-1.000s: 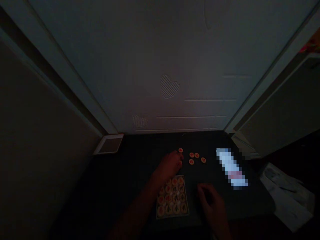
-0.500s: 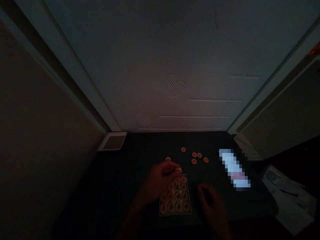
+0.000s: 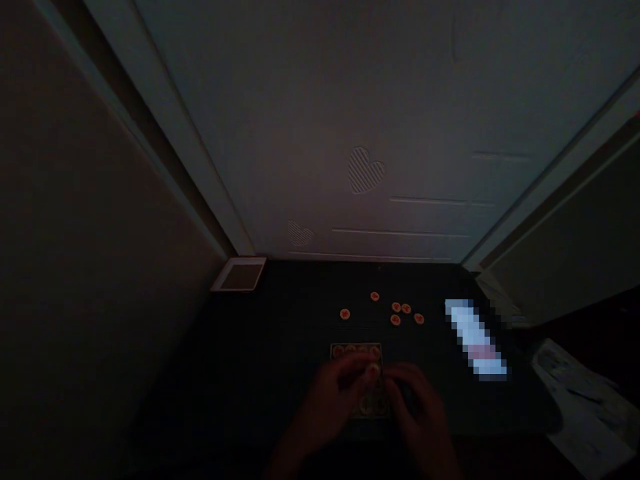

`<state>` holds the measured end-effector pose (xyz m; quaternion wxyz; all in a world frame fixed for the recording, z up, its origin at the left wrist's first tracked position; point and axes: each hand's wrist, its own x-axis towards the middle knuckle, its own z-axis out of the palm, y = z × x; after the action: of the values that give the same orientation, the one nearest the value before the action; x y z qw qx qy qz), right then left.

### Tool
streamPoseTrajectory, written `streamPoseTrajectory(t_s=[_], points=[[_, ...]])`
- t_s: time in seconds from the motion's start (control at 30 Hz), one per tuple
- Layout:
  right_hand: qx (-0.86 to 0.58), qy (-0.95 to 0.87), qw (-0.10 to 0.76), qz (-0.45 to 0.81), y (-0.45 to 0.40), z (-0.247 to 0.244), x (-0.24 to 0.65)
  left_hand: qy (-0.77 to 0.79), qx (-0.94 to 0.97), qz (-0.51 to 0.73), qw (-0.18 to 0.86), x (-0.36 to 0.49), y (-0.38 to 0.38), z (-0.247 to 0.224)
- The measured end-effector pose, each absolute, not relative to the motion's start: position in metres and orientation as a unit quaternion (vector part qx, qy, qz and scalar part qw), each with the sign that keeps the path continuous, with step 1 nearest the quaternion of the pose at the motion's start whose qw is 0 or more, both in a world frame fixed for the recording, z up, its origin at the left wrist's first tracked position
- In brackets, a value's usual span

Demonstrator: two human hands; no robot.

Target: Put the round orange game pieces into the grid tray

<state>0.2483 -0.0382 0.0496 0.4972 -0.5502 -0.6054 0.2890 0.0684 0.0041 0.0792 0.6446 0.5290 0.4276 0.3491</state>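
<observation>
A shallow square box (image 3: 356,345) holding rows of round pieces with characters sits near the table's front, partly hidden by my hands. Over its middle, my left hand (image 3: 345,387) pinches a round piece (image 3: 373,369) between thumb and fingers. My right hand (image 3: 413,393) is at the box's right edge, its fingertips curled together close to that piece; whether they grip anything is too dark to tell. Behind the box lie several loose round pieces with red characters, among them one at the left (image 3: 345,314) and one at the back (image 3: 375,296).
On the dark table (image 3: 280,307), a white-rimmed tray (image 3: 240,275) stands at the back left. A bright, pixelated phone-like object (image 3: 475,340) lies on the right. Papers (image 3: 585,400) are beyond the right edge, and a pale panel with hearts (image 3: 365,170) rises behind.
My left hand has moved right and down over the box with the piece. My right hand has come in to the box's right edge. The view has shifted slightly left.
</observation>
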Motion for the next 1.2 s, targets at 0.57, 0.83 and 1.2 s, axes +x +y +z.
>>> streamPoseTrajectory(t_s=[0.57, 0.83, 1.2], points=[[-0.528, -0.642, 0.469, 0.297, -0.0376, 0.0512, 0.2414, 0.445, 0.486, 0.354, 0.663, 0.0644, -0.0067, 0.0784], [-0.538, -0.622, 0.459, 0.336, -0.0380, 0.0480, 0.2414, 0.419, 0.482, 0.363, 0.678, 0.0629, -0.0060, 0.0836], [-0.586, -0.539, 0.449, 0.405, -0.0366, 0.0534, 0.2403, 0.457, 0.536, 0.336, 0.625, 0.0609, -0.0035, 0.0769]])
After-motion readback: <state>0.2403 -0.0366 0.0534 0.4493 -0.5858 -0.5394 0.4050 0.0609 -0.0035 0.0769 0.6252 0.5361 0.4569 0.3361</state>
